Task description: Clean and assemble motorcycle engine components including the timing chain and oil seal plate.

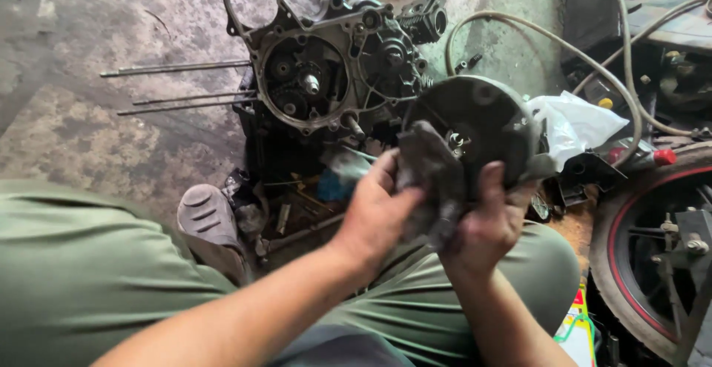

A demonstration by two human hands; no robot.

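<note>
Over the lap, the right hand (pixel 489 222) grips a round dark engine cover (pixel 475 122) steady while the left hand (pixel 378 215) clutches a grimy rag (pixel 430 167) against it; the opened engine case (pixel 326 70) sits on the concrete floor (pixel 89 130) beyond

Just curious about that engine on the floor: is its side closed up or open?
Open. The engine case has no side cover, so its gears and shafts are exposed.

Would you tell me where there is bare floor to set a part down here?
The open patch is the concrete floor left of the engine case, around the long rods. It is crowded below the case, by the shoe, and at right among the hoses, white bag and wheel.
</note>
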